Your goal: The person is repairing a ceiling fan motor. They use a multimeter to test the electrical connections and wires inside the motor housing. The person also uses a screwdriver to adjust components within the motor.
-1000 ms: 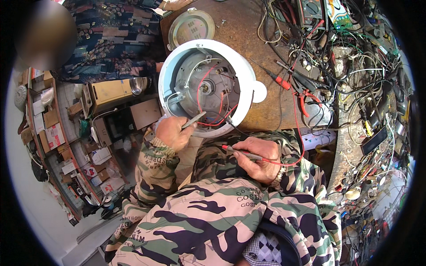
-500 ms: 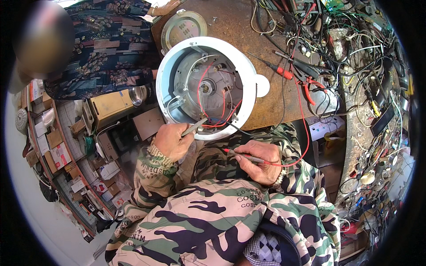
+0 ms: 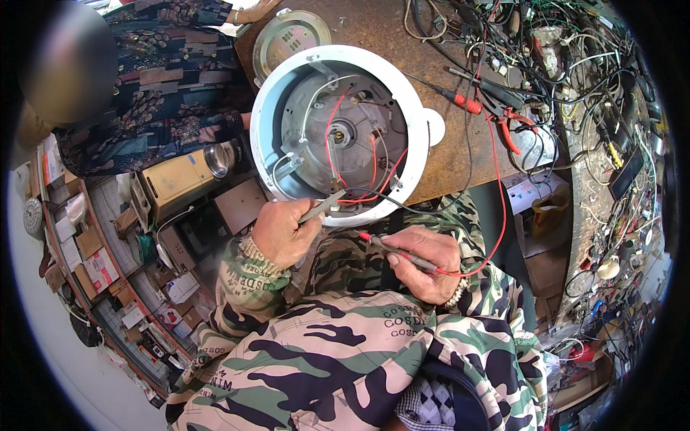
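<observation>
An upturned white round appliance housing (image 3: 418, 154), much like a rice cooker body, rests at the bench's near edge. Inside it show a grey metal heating plate (image 3: 309, 136) and loose red and white wires. My left hand (image 3: 286, 233), over the near left rim, is closed around a slim grey test probe (image 3: 323, 206); a black lead appears to run off its far end. Just outside the near rim, my right hand (image 3: 424, 260) grips a red-collared test probe (image 3: 402, 255), its red tip pointing toward the housing without touching it. A red lead trails from it.
A round metal cover (image 3: 293, 39) lies behind the housing. To the right are a soldering iron (image 3: 466, 103), red-handled pliers (image 3: 509, 136) and a heap of tangled cables (image 3: 568, 93). Another person (image 3: 172, 86) stands at upper left, one hand on the bench. Shelves with boxes (image 3: 97, 266) stand left.
The red-collared probe in my right hand has moved slightly up toward the housing's near rim. My left hand keeps its grip with little movement. The whole view has shifted a little.
</observation>
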Action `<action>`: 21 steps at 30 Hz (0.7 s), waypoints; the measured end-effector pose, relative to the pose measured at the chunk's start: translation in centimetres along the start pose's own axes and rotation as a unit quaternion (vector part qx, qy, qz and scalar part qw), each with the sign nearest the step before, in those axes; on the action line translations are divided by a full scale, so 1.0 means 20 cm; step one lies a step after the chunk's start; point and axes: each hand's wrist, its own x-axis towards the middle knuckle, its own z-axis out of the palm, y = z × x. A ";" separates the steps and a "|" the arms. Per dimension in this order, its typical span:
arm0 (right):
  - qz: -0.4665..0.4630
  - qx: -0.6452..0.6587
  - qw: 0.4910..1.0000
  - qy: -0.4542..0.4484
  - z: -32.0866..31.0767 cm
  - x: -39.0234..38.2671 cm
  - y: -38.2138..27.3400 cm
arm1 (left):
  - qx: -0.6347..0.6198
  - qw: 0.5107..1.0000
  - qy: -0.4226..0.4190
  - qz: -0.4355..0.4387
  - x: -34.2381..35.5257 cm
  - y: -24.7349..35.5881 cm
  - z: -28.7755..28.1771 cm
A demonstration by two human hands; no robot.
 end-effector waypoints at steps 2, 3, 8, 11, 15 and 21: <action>-0.009 -0.005 1.000 0.004 0.00 0.02 -0.01 | -0.006 1.000 0.005 0.003 0.00 -0.02 0.02; -0.014 -0.012 1.000 0.004 0.00 0.03 -0.01 | -0.009 1.000 0.008 0.006 0.00 -0.03 0.03; -0.012 -0.019 1.000 0.001 0.01 0.04 -0.01 | -0.055 0.998 0.024 0.016 -0.03 0.06 -0.04; -0.010 -0.027 1.000 -0.003 0.01 0.04 -0.02 | -0.099 0.992 0.053 0.062 -0.04 0.04 -0.05; -0.014 -0.046 0.999 0.008 0.00 0.06 -0.07 | -0.126 0.986 0.090 0.069 -0.05 0.01 -0.07; 0.009 -0.063 0.996 0.058 -0.05 0.04 -0.14 | 0.001 0.950 0.242 0.199 -0.02 -0.09 -0.03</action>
